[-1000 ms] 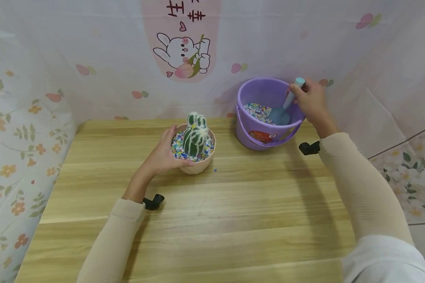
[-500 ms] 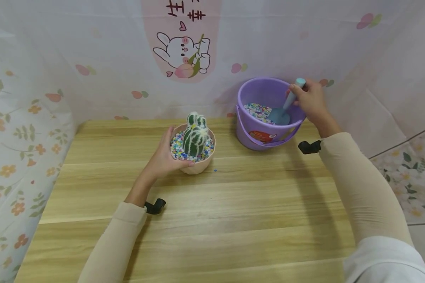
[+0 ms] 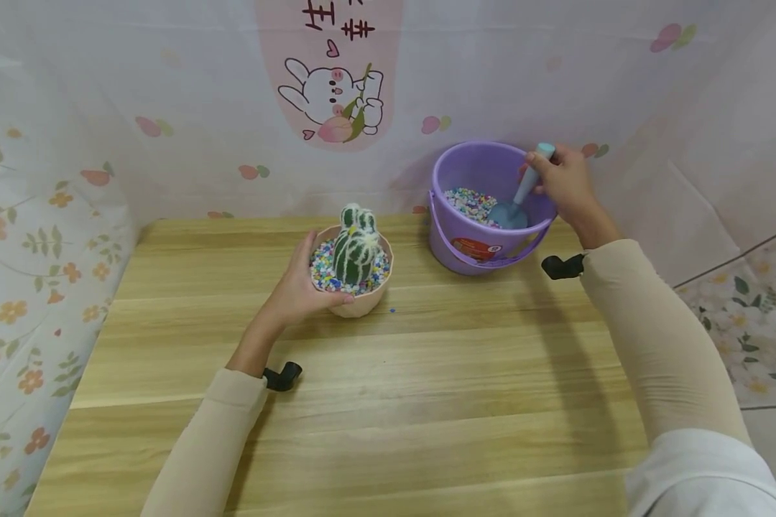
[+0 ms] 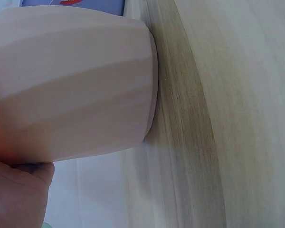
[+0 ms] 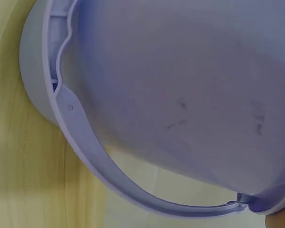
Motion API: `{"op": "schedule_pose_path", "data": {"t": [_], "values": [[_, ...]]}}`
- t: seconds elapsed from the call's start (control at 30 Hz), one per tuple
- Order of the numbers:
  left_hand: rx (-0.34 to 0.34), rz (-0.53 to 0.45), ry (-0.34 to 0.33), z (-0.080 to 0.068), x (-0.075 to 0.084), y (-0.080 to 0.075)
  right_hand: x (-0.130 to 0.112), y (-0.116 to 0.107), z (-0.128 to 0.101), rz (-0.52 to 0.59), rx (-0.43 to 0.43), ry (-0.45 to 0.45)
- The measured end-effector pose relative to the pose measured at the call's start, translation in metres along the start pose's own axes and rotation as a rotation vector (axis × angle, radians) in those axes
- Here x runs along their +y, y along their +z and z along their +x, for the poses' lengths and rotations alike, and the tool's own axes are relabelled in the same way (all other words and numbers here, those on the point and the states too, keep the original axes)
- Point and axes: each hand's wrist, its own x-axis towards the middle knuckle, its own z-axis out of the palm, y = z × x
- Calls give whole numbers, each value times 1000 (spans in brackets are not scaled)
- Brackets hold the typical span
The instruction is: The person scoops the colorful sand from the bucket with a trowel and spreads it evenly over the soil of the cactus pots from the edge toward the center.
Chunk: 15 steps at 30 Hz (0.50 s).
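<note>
My left hand [image 3: 297, 287] grips the side of a pale peach plant pot [image 3: 361, 307], thumb along its front rim and fingers round the back. In the pot, a green cactus with white fuzzy lines [image 3: 354, 255] stands among small coloured pebbles [image 3: 324, 271]. The left wrist view shows the faceted pot wall [image 4: 76, 80] close up, its base on the table. My right hand [image 3: 569, 185] holds the handle of a blue-grey hand trowel [image 3: 525, 185] over a purple bucket [image 3: 468, 250]. The trowel's blade lies against multicoloured pebbles [image 3: 468, 202] inside the bucket. The bucket wall [image 5: 190, 85] fills the right wrist view.
The bucket's handle [image 3: 485, 263] hangs down its front. One small blue pebble [image 3: 392, 311] lies on the wooden table [image 3: 388, 416], right of the pot. A printed cloth [image 3: 200, 108] hangs behind the table, with a flowered cloth [image 3: 32, 301] at the left.
The trowel's blade has shifted slightly left in the bucket, its handle leaning a little differently with the right hand. The left hand stays on the pot; the pot and cactus look unchanged.
</note>
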Motion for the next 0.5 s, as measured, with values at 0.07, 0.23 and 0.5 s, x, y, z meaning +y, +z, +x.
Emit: {"op": "schedule_pose_path", "data": {"t": [0.07, 0.23, 0.5], "values": [[-1, 3, 1, 0, 0, 0, 0, 0, 0, -8, -2, 11], [0, -7, 12, 0, 0, 1, -3, 1, 1, -4, -2, 38], [0, -4, 6, 0, 0, 1, -4, 3, 3, 204, 17, 84]]}}
